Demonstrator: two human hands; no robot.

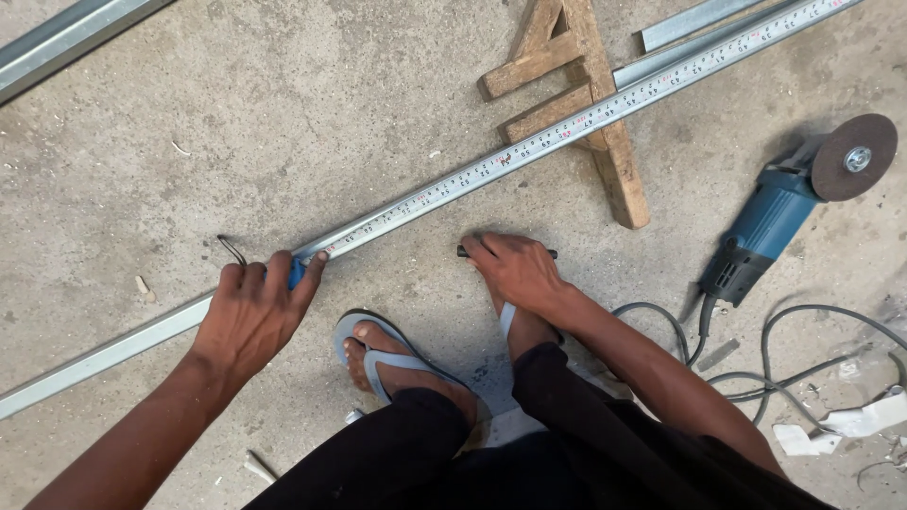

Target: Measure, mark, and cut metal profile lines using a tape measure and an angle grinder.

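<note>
A bare concrete floor fills the view from above. A long grey metal channel runs across it on a diagonal, from lower left to upper right. A measuring tape blade lies stretched flat along the top of the channel. Near the upper right the channel rests on a rough wooden support. A blue angle grinder with a round disc lies on the floor at the right, well apart from the hands, its grey cable looping below it.

The person crouches, both feet in light blue sandals between the arms. The left arm reaches forward and the left hand curls around a blue tape case, pressing it onto the channel, with the forefinger stretched along the blade. The right arm bends inward; the right hand lies palm down on the floor just beside the channel, fingers closed over a thin dark marker.
</note>
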